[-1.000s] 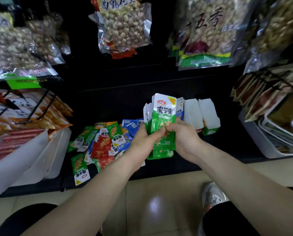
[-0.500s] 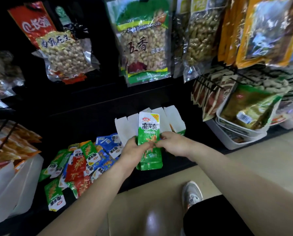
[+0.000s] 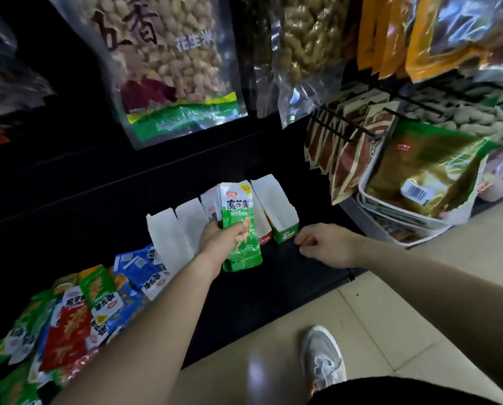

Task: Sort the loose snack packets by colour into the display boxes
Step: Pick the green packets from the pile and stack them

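A: Your left hand (image 3: 219, 242) grips the sheaf of green packets (image 3: 240, 226) upright, thumb across the front. It is above the middle of the shelf (image 3: 273, 282), in front of the row of boxes. Your right hand (image 3: 323, 244) hovers just beside the green-fronted box (image 3: 285, 233), near the shelf's front edge. Its fingers are loosely curled, with nothing in them that I can see.

B: I judge the green box is where they go. Steady its wall with your right hand, square the sheaf's lower edges, then feed it in bottoms down. The foil looks slippery, and a slack grip could fan the packets out. Mind the red-fronted box (image 3: 265, 240) touching the green one's left side: don't drop them there.

A: Now the counts. There is one sheaf. One packet faces you whole, and the number behind it is hidden.

B: Two boxes show coloured fronts. I count two plain white boxes (image 3: 165, 235) to the left of your hand, and perhaps another behind the sheaf. The loose pile (image 3: 92, 302) lies at the shelf's left front corner. It holds about three blue packets (image 3: 140, 270), at least one red packet (image 3: 66, 331), several green and a touch of orange. They overlap too much for a firm tally.
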A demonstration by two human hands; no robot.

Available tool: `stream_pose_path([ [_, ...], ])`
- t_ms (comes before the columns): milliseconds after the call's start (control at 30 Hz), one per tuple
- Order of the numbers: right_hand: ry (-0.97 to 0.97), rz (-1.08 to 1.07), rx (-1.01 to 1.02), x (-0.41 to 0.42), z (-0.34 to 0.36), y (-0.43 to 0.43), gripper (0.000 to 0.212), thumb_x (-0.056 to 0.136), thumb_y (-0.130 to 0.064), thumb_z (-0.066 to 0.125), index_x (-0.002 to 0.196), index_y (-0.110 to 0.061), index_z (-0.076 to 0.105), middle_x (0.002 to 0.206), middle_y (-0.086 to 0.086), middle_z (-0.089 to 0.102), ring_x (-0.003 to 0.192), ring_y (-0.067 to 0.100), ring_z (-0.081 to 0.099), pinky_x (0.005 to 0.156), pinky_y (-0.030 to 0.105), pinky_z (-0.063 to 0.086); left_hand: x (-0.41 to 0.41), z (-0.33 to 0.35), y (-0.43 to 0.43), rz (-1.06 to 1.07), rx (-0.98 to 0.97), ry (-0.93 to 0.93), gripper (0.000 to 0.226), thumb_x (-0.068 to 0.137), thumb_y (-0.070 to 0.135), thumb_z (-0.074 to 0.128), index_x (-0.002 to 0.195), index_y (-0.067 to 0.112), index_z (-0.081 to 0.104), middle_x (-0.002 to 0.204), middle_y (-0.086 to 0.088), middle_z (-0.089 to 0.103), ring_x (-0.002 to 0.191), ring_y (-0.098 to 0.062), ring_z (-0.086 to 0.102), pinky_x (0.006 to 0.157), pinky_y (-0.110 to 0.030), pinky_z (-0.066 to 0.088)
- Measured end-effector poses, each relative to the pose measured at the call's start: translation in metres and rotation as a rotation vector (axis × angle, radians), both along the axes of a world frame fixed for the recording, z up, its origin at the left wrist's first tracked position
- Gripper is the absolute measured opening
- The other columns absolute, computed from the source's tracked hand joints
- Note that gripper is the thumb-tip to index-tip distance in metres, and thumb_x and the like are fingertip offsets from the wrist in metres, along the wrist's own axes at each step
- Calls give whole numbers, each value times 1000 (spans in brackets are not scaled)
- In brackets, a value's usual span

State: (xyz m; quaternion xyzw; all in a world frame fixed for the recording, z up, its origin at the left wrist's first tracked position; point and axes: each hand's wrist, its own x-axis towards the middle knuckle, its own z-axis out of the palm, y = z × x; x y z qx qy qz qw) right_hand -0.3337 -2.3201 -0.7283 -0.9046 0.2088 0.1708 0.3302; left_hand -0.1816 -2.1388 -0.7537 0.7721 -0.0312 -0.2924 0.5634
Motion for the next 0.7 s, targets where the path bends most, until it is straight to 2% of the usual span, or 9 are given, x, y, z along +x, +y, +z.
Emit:
stream_pose_path([
  [100,40,71,-131,20,-51,-16,48,99,-34,55,143,-16,48,140,9,48,126,30,50,104,39,43,28,-28,-41,-2,-18,-12,40,83,21,73,118,17,55,100,5,64,85,-6,57,66,-19,39],
  [200,-26,94,-262,44,-90,-31,67,99,-39,52,157,-21,24,160,5,23,144,30,30,112,39,35,62,-54,-84,22,-39,3,66,72,39,78,128,14,54,122,-5,63,106,-20,59,93,-33,46],
  [267,-105,113,-339,60,-110,-38,70,99,-38,51,158,-20,18,164,1,16,149,26,22,114,41,33,92,-88,-113,28,-92,38,69,58,47,81,119,18,62,117,-7,69,104,-25,65,94,-44,52],
  [367,-148,108,-356,78,-137,-45,71,97,-33,51,158,-21,18,165,-2,20,150,22,21,115,40,32,108,-101,-144,8,-152,44,70,58,43,84,119,18,62,108,-7,72,101,-28,68,94,-50,54],
  [467,-171,16,-292,86,-163,-47,66,94,-28,52,156,-22,28,159,0,35,145,23,34,113,40,37,104,-93,-163,-20,-198,-10,51,79,22,78,122,12,52,101,5,63,102,-20,60,91,-33,49],
  [533,-220,-31,-290,87,-177,-43,60,91,-24,54,150,-22,41,152,-1,44,139,23,41,109,41,42,104,-97,-170,-43,-204,-88,57,81,18,77,129,12,48,98,13,58,97,-14,58,79,-21,48],
  [600,-262,-48,-303,90,-185,-37,57,88,-22,55,145,-22,49,148,-2,48,136,23,44,106,40,44,102,-102,-172,-82,-168,-199,61,84,15,75,136,14,43,91,21,49,80,5,51,63,-5,42],
  [633,-272,-47,-311,92,-188,-35,57,88,-22,56,145,-22,50,146,-2,49,135,23,44,106,40,44,101,-106,-172,-83,-159,-236,58,86,12,74,136,15,43,90,23,47,76,11,47,60,-3,41],
  [700,-276,-47,-332,94,-192,-32,56,88,-23,56,144,-20,50,143,0,51,132,24,45,105,40,44,101,-113,-175,-68,-150,-285,49,83,12,76,123,16,48,94,17,59,81,5,57,70,-15,50],
])
